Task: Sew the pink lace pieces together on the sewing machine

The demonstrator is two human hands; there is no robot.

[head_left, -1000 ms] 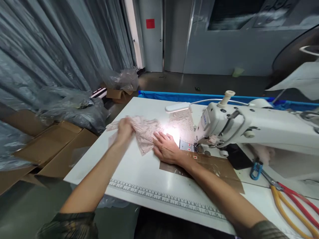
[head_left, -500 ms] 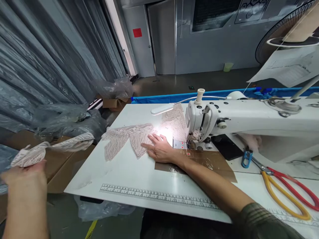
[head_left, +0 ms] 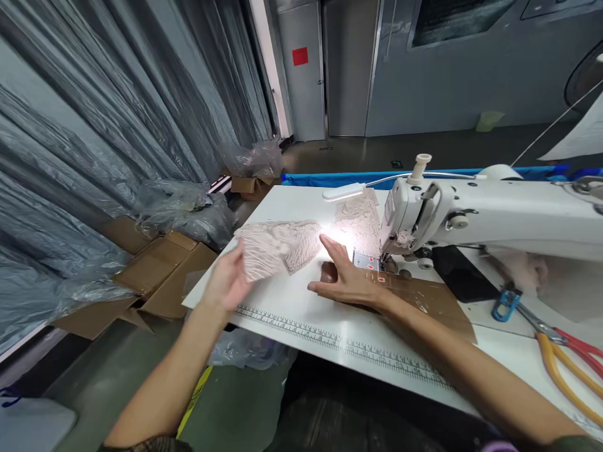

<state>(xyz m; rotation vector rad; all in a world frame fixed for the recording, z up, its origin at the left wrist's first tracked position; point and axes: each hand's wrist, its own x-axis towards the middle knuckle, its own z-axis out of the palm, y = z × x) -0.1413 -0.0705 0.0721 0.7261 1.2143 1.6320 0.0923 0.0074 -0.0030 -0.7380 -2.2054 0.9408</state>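
Note:
My left hand (head_left: 229, 277) is at the left part of the table, its fingers closed on the left edge of a pale pink lace piece (head_left: 264, 251), which is blurred. Under and beside that lies more lace (head_left: 305, 243), flat on the white table; where one layer ends I cannot tell. My right hand (head_left: 348, 279) is open, thumb and fingers spread, just right of this lace and in front of the needle plate (head_left: 365, 260). Its fingertips come close to the lace edge. Another lace piece (head_left: 358, 216) lies behind, beside the sewing machine (head_left: 471, 210).
A lit lamp (head_left: 343, 192) hangs over the lace. Brown film (head_left: 433, 304) covers the table by the machine. A black phone-like slab (head_left: 464, 273), blue thread snips (head_left: 506, 304) and scissors (head_left: 558, 358) lie right. Cardboard boxes (head_left: 157, 267) and plastic bags stand left of the table.
My left hand swung out past the table's left edge with a lace strip, then came back over the table with lace. My right hand lifted off the flat lace and moved slightly right.

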